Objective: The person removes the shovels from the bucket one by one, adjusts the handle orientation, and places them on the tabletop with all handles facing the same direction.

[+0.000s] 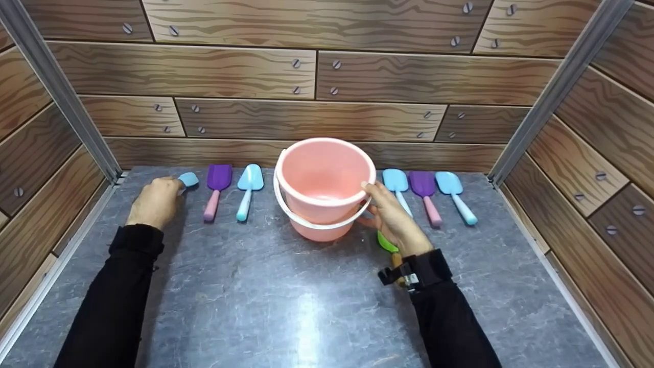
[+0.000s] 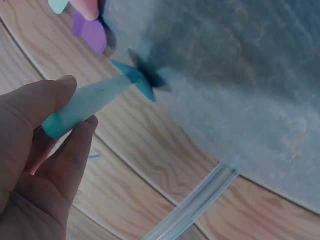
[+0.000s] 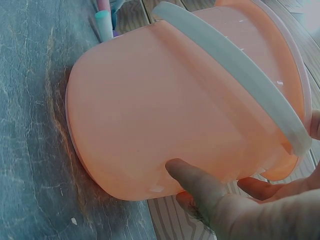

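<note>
My left hand (image 1: 155, 203) pinches the pale turquoise handle of a blue toy shovel (image 1: 188, 179) at the far left. In the left wrist view, thumb and fingers close around the handle end of this shovel (image 2: 92, 102), its blade pointing away over the table's back edge. A pink bucket (image 1: 321, 233) stands upright mid-table, its white bail handle (image 1: 310, 225) hanging down in front. My right hand (image 1: 397, 220) holds the bucket's right side, one digit at the rim and other fingers along the outer wall. The right wrist view shows a fingertip against the bucket's wall (image 3: 135, 115).
Left of the bucket lie a purple shovel (image 1: 219, 177) and a blue shovel (image 1: 250, 178). To its right lie a blue (image 1: 395, 180), a purple (image 1: 423, 183) and another blue shovel (image 1: 449, 183). A green tool (image 1: 387, 242) is partly hidden under my right wrist. Wood-patterned walls (image 1: 245, 71) enclose the table.
</note>
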